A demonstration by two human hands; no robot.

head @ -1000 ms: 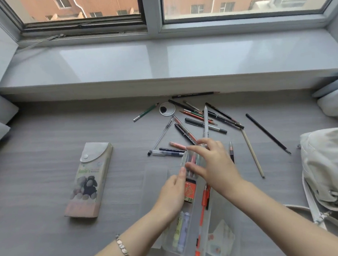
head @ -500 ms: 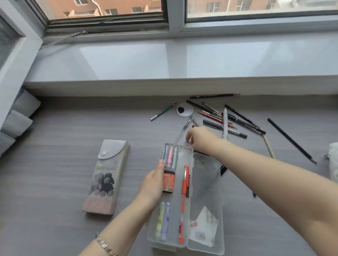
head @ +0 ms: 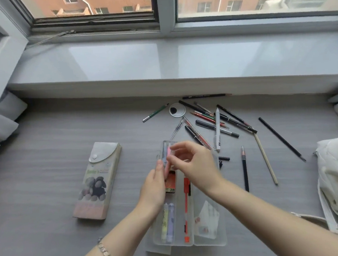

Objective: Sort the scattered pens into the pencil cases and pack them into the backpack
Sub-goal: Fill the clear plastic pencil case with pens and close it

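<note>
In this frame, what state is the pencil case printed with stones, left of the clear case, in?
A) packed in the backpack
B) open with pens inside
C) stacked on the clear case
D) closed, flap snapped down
D: the printed pencil case lies flat on the desk, its grey flap shut at the snap, apart from the clear case.

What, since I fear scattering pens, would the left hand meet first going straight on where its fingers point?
The left hand rests against the left wall of the clear plastic pencil case. Sliding on past its far corner, it would probably first meet the transparent ballpoint pen; depth is unclear.
</note>
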